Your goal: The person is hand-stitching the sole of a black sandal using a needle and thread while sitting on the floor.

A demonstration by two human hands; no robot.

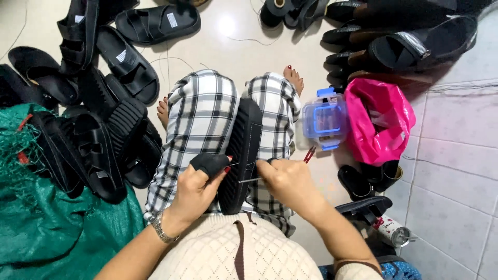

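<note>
A black sandal sole [243, 150] stands on edge between my knees, over checked trousers, with a line of white stitching along its side. My left hand [199, 184] presses against the sole's left side, its thumb covered by a black guard. My right hand [288, 179] holds a thin metal needle tool [250, 180] whose tip meets the sole's right side. A red-handled tool [309, 154] sticks out just beyond my right hand.
Several black sandals [104, 93] are piled on the left over a green net sack [46, 223]. More sandals [404, 41] lie at the top right. A clear box with blue clips [324, 122] and a pink plastic bag [378, 122] sit right of my knee.
</note>
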